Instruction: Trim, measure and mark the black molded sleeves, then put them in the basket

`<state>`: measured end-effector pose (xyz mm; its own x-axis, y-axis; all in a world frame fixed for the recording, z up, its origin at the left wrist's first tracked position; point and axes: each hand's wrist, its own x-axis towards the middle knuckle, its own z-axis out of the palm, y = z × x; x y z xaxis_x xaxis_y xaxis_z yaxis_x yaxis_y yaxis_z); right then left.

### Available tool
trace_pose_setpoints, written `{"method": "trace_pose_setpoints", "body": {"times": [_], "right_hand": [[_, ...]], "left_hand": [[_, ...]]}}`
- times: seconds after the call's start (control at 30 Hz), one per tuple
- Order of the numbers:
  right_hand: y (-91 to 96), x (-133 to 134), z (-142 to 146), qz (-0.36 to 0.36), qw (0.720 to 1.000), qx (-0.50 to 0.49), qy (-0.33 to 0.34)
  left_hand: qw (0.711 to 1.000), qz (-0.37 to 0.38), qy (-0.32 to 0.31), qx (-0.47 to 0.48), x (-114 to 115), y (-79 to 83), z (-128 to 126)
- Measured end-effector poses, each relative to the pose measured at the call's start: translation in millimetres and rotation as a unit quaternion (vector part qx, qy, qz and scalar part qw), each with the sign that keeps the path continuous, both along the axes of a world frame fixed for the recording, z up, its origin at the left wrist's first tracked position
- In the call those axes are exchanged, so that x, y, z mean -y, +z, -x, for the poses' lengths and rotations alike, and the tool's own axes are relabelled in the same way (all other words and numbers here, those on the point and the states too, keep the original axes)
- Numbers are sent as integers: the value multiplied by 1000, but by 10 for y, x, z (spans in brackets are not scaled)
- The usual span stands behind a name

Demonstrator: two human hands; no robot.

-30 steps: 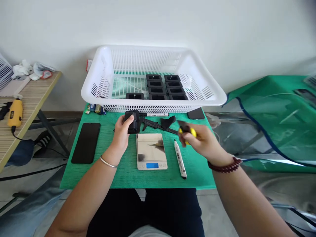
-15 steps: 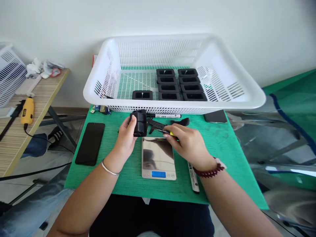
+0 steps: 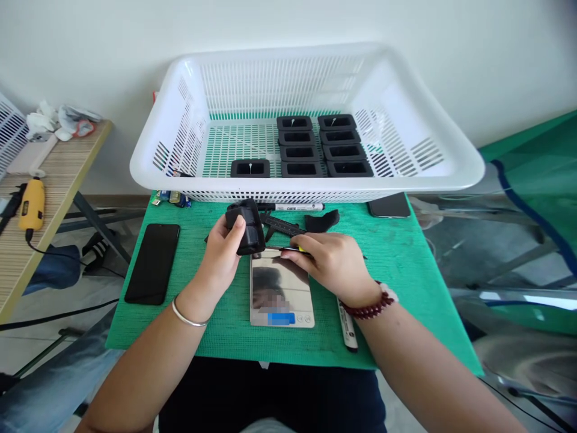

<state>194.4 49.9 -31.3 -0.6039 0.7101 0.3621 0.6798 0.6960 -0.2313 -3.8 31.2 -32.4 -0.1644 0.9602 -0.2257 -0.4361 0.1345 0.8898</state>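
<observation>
My left hand (image 3: pixel 222 248) is closed round a black rectangular moulded part (image 3: pixel 247 227) with a raised rim, the thumb lying along its side. In my right hand (image 3: pixel 332 260) is a slim tool with a yellow and black handle (image 3: pixel 300 248), its thin dark tip pointing left toward the part. Whether the tip touches the rim, I cannot tell. Below both hands lies a silver digital scale (image 3: pixel 282 282) with a blue display. A black caliper (image 3: pixel 283 225) and a curved black piece (image 3: pixel 321 221) rest just beyond the right fingers.
A white plastic basket (image 3: pixel 306 186) at the back holds several black hollow blocks (image 3: pixel 301 153). On the green mat (image 3: pixel 406 288) lie a phone (image 3: pixel 152 263), another dark phone (image 3: pixel 388 205) and two markers (image 3: pixel 300 207). At left, a side table carries a yellow corded tool (image 3: pixel 32 204).
The black part has tilted in my left hand, and the tool in my right hand has come closer to its lower right edge. The whole view has shifted slightly.
</observation>
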Motion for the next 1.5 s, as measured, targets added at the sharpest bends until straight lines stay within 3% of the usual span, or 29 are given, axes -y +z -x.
{"method": "trace_pose_setpoints", "body": {"times": [0.47, 1.23, 1.5], "right_hand": [[4, 6, 10, -44, 998, 17, -44], [29, 58, 31, -93, 994, 39, -44], [46, 71, 29, -65, 997, 8, -30]], "left_hand": [[999, -8, 44, 10, -7, 44, 14], [999, 1, 47, 1, 3, 64, 21], [999, 2, 39, 0, 12, 82, 18]]}}
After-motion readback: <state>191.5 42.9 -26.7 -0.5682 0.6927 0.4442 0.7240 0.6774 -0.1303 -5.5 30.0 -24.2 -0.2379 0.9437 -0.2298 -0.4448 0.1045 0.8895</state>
